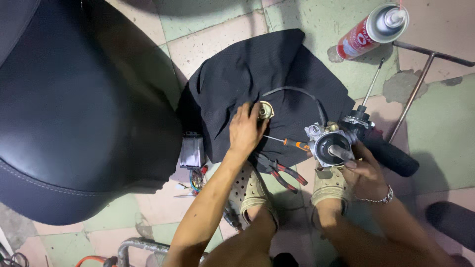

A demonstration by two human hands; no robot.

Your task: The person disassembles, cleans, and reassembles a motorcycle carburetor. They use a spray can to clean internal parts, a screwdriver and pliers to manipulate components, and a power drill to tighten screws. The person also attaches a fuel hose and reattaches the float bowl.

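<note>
My left hand [245,129] rests on a black cloth [267,74] spread on the floor, its fingers closing on a small round brass-coloured part [265,110]. My right hand [363,168] holds a metal carburettor body [329,143] from the side, thumb across its round opening. A thin black hose [302,91] curves from the carburettor over the cloth. A small screwdriver with an orange handle [292,143] lies between my two hands.
Red-handled pliers [282,173] lie by my left foot. A black scooter seat [74,109] fills the left. A spray can [373,30], a long screwdriver [372,84], a metal rod [415,91], a black handle grip [391,155] and a grey finned box [192,151] lie around.
</note>
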